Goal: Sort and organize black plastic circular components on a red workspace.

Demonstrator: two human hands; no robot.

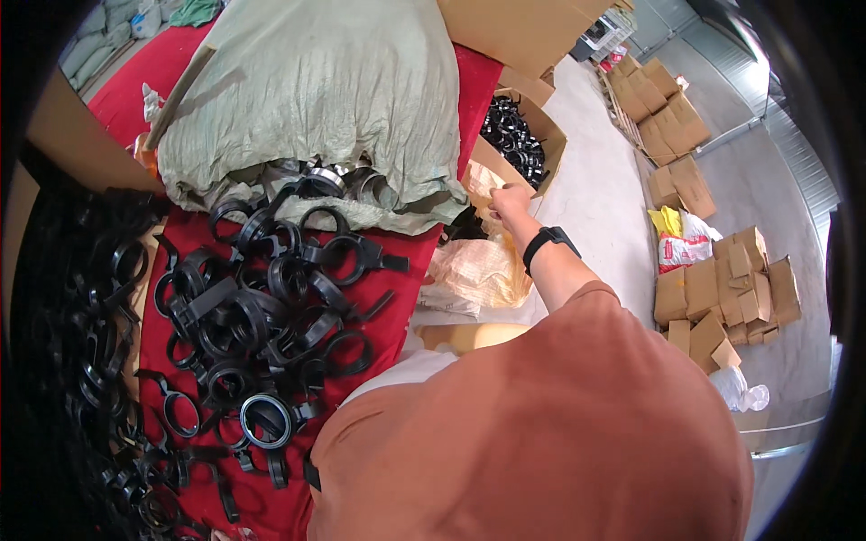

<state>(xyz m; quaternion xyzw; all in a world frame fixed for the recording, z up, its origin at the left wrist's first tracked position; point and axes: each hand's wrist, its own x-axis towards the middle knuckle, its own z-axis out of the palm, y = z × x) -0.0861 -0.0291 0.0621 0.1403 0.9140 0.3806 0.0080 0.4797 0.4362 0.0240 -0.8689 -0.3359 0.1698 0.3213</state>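
Observation:
My right hand (pixel 511 202), a black band on its wrist, reaches out over a pale yellow woven sack (pixel 474 270). Its fingers are closed at the sack's upper edge and appear to grip the material. Some black parts show in the sack's opening. To the left, a heap of black ring-shaped parts with handles (pixel 244 316) lies on a red cloth (pixel 383 311). One ring with a pale metal rim (pixel 267 421) sits near the front of the heap. My left hand does not show.
A large grey-green sack (pixel 316 90) spills rings at the back of the table. More black parts (pixel 90 334) fill the far left. Beyond my right hand stands a carton of black parts (pixel 514 140). Cardboard boxes (pixel 722 288) are piled along the right side.

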